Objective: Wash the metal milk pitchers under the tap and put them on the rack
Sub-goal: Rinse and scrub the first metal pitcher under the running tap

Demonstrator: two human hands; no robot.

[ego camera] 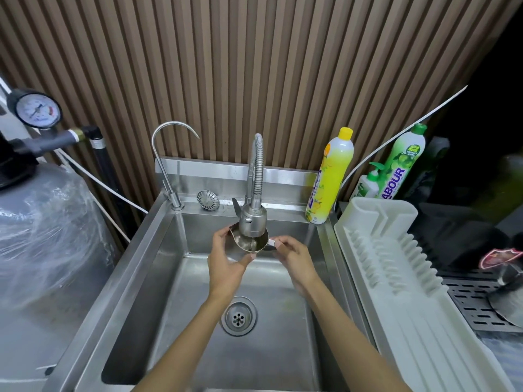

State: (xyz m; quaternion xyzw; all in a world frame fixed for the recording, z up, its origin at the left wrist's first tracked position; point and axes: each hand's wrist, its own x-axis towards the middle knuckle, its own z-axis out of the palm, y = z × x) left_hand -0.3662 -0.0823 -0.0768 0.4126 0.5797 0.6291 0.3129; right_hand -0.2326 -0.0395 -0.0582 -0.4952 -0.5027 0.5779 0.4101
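A small metal milk pitcher sits directly under the head of the flexible tap, above the steel sink. My left hand cups the pitcher's left side and bottom, fingers and thumb curled round it. My right hand pinches the pitcher's handle on its right side. The white plastic drying rack lies to the right of the sink with nothing on it. Another metal pitcher shows blurred at the far right edge.
The sink drain is below my arms. A thin curved tap and a strainer are at the back left. A yellow soap bottle and green bottles stand at the back right. A wrapped tank is on the left.
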